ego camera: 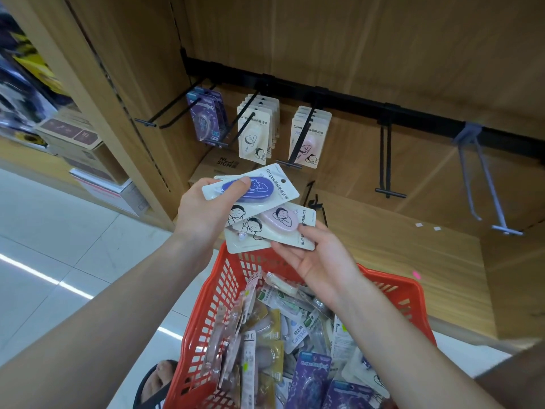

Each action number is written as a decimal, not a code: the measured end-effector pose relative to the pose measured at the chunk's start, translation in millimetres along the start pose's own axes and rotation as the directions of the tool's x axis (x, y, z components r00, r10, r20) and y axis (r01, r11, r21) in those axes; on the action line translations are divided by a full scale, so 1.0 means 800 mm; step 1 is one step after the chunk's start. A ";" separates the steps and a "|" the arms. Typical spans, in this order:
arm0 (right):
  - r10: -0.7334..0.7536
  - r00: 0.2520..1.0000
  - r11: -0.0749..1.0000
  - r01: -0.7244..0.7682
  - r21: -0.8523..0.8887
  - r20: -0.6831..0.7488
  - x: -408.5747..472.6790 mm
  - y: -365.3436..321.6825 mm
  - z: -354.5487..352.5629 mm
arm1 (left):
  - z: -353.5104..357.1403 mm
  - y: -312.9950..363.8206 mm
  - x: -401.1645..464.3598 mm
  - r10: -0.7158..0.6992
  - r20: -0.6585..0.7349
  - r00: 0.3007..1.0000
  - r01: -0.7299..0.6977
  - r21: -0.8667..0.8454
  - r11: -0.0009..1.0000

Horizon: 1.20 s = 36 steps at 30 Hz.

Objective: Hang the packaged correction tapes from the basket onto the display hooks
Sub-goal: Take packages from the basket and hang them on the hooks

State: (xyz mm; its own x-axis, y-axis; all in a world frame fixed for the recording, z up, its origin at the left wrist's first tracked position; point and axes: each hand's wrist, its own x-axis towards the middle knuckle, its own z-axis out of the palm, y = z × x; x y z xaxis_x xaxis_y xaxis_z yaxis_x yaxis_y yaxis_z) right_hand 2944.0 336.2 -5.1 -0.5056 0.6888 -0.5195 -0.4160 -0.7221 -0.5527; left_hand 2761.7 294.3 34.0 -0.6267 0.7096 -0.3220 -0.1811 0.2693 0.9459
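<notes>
Blue-cased packet (253, 187) in left hand (206, 208); pink-cased packet (283, 222), seemingly, in right hand (318, 261).

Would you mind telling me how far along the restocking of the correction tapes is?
Partly done. Three hooks already carry packs: purple, cream and pink. The left hand holds a blue pack; the right hand holds a pink pack. The red basket still holds many packs, and two hooks hang bare.

Red plastic basket (218, 293) (glossy) — shelving (413, 48) seemingly wood.
</notes>
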 end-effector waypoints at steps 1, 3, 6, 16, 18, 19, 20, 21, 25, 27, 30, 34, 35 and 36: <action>-0.009 1.000 1.000 0.009 -0.009 -0.012 -0.001 -0.003 -0.001 | -0.001 0.000 0.001 0.006 -0.021 1.000 -0.006 0.002 1.000; -0.054 0.996 0.998 0.051 -0.036 -0.066 -0.003 -0.012 -0.006 | -0.006 0.002 0.005 0.018 -0.073 0.997 -0.019 -0.019 1.000; -0.188 0.973 0.979 0.175 -0.101 -0.137 -0.004 -0.030 -0.019 | -0.017 0.008 0.011 0.033 -0.133 0.991 -0.040 -0.052 0.998; -0.601 0.789 0.472 0.481 -0.739 0.129 0.018 -0.074 -0.001 | -0.028 0.002 0.008 0.230 -0.165 0.959 -0.165 0.332 0.929; -0.580 0.803 0.517 0.490 -0.702 0.134 0.026 -0.072 0.010 | -0.027 0.000 0.008 0.236 -0.144 0.961 -0.171 0.362 0.916; -0.568 0.812 0.537 0.486 -0.690 0.130 0.031 -0.070 0.015 | -0.026 -0.001 0.007 0.234 -0.133 0.963 -0.170 0.374 0.912; -0.553 0.824 0.556 0.476 -0.681 0.125 0.036 -0.068 0.020 | -0.024 -0.003 0.007 0.232 -0.124 0.965 -0.169 0.381 0.909; -0.538 0.835 0.574 0.464 -0.675 0.116 0.041 -0.066 0.025 | -0.024 -0.004 0.007 0.230 -0.116 0.966 -0.171 0.382 0.908; -0.529 0.846 0.604 0.434 -0.668 0.072 0.059 -0.056 0.036 | -0.022 -0.004 0.007 0.232 -0.102 0.967 -0.177 0.382 0.907; -0.538 0.841 0.605 0.435 -0.667 0.060 0.065 -0.053 0.039 | -0.022 -0.004 0.008 0.232 -0.097 0.968 -0.178 0.386 0.905; -0.559 0.827 0.584 0.447 -0.677 0.063 0.071 -0.049 0.040 | -0.021 -0.006 0.008 0.227 -0.088 0.970 -0.176 0.393 0.903; -0.592 0.801 0.527 0.467 -0.710 0.088 0.074 -0.047 0.041 | -0.019 -0.009 0.010 0.242 -0.082 0.967 -0.190 0.399 0.897; -0.602 0.793 0.518 0.474 -0.713 0.090 0.075 -0.047 0.040 | -0.019 -0.009 0.011 0.246 -0.081 0.966 -0.194 0.400 0.896; -0.610 0.787 0.512 0.479 -0.713 0.090 0.075 -0.047 0.040 | -0.018 -0.009 0.011 0.247 -0.079 0.966 -0.196 0.402 0.895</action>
State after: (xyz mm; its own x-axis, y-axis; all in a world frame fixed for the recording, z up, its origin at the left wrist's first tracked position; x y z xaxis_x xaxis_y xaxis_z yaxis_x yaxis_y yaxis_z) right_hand 2905.0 402.4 5.8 -0.2123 0.9771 -0.0127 0.0834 0.0052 -0.9965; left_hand 2746.3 289.2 24.7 -0.7100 0.7003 -0.0741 0.2652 0.3634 0.8931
